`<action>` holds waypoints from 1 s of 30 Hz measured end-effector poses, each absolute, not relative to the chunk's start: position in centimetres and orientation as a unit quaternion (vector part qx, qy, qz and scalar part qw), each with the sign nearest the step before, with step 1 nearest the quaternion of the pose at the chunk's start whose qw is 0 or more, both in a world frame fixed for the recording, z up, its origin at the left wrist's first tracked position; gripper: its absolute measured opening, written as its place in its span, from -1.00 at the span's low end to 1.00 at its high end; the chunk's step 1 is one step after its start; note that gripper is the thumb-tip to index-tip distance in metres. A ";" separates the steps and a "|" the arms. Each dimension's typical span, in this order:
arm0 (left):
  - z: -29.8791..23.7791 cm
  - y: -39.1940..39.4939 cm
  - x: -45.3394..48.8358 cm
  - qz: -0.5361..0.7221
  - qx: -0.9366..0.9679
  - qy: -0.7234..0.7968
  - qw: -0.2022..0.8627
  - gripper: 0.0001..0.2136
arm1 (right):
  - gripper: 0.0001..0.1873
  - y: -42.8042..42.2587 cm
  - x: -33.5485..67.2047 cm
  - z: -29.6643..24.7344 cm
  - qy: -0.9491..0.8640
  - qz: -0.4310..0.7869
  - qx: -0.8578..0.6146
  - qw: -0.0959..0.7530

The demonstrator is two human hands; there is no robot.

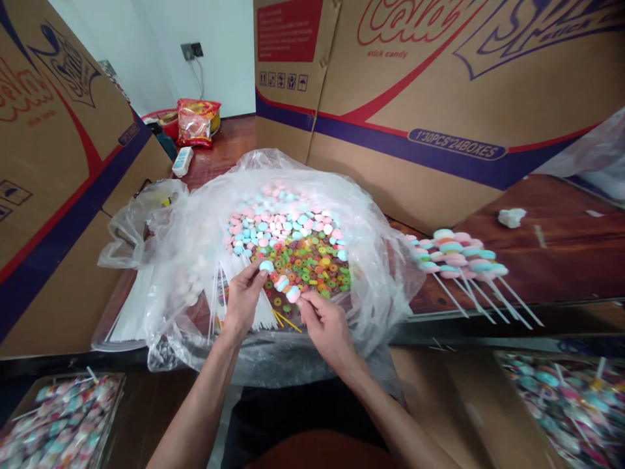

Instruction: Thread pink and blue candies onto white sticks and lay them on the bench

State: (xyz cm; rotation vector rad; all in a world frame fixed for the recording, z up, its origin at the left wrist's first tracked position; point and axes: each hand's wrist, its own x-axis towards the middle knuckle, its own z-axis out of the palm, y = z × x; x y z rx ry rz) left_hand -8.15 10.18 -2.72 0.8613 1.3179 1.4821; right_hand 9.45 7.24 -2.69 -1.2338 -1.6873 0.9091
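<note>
My left hand (243, 296) pinches a pale blue candy disc (266, 266) at its fingertips. My right hand (325, 326) is closed on a thin stick that carries two pink and blue candies (287, 288). Both hands hover over an open clear plastic bag (205, 221) holding pastel candy discs (280, 225) at the back and small coloured candy rings (312, 260) at the front. White sticks (241, 293) lie in a bundle under my left hand.
Finished candy sticks (461, 260) lie fanned out on the wooden table (561, 247) to the right. Large printed cardboard boxes (439, 91) stand behind and on the left. Packs of wrapped candy sticks (58, 417) sit at the lower left and lower right.
</note>
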 end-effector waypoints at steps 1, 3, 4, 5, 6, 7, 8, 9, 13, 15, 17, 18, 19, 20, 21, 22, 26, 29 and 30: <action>-2.8 10.2 -8.1 0.606 0.350 0.539 0.468 -0.53 | -0.74 7.2 9.5 -2.7 -0.672 0.360 -0.493 0.419; -2.8 10.1 -8.1 0.608 0.345 0.542 0.465 -0.54 | -0.74 7.2 9.4 -2.8 -0.671 0.358 -0.495 0.420; -2.9 10.1 -8.0 0.610 0.343 0.544 0.464 -0.54 | -0.73 7.1 9.4 -2.9 -0.671 0.357 -0.495 0.421; -2.9 10.1 -8.0 0.611 0.341 0.546 0.461 -0.55 | -0.73 7.1 9.4 -2.9 -0.670 0.356 -0.496 0.422; -3.0 10.0 -7.8 0.612 0.341 0.547 0.458 -0.56 | -0.74 7.1 9.4 -3.0 -0.669 0.355 -0.497 0.424; -3.0 10.0 -7.7 0.612 0.343 0.550 0.453 -0.57 | -0.74 7.1 9.3 -3.1 -0.668 0.353 -0.498 0.426; -3.1 10.0 -7.6 0.611 0.346 0.554 0.448 -0.59 | -0.75 7.1 9.3 -3.2 -0.668 0.350 -0.498 0.428; -3.1 9.9 -7.4 0.607 0.352 0.559 0.441 -0.60 | -0.75 7.2 9.2 -3.3 -0.667 0.348 -0.499 0.430; -2.9 9.5 -6.7 0.578 0.411 0.590 0.385 -0.69 | -0.76 7.2 9.0 -3.5 -0.672 0.329 -0.501 0.435; -2.7 9.2 -6.4 0.558 0.457 0.605 0.338 -0.72 | -0.76 7.2 9.0 -3.5 -0.674 0.313 -0.507 0.437; -2.6 9.0 -6.1 0.538 0.492 0.618 0.296 -0.72 | -0.76 7.2 8.9 -3.4 -0.676 0.296 -0.512 0.440; -2.5 8.8 -6.0 0.530 0.503 0.622 0.281 -0.72 | -0.76 7.1 8.9 -3.4 -0.677 0.289 -0.513 0.442; -2.5 8.7 -5.9 0.526 0.510 0.626 0.269 -0.71 | -0.76 7.1 8.9 -3.3 -0.678 0.283 -0.514 0.444; -2.4 8.6 -5.8 0.522 0.517 0.627 0.260 -0.70 | -0.76 7.1 8.9 -3.3 -0.679 0.278 -0.514 0.444; -2.4 8.5 -5.8 0.520 0.523 0.626 0.253 -0.69 | -0.75 7.0 8.9 -3.2 -0.680 0.276 -0.514 0.444; -2.5 8.4 -5.8 0.519 0.528 0.625 0.247 -0.69 | -0.75 7.0 8.9 -3.2 -0.681 0.274 -0.514 0.443; -2.8 8.6 -5.7 0.523 0.526 0.628 0.236 -0.70 | -0.76 7.0 8.9 -3.3 -0.684 0.271 -0.506 0.449; -3.0 8.6 -5.6 0.525 0.515 0.633 0.242 -0.73 | -0.77 7.0 8.8 -3.2 -0.689 0.260 -0.495 0.462; -3.1 8.6 -5.4 0.526 0.510 0.635 0.245 -0.73 | -0.76 6.9 8.7 -3.1 -0.691 0.256 -0.492 0.464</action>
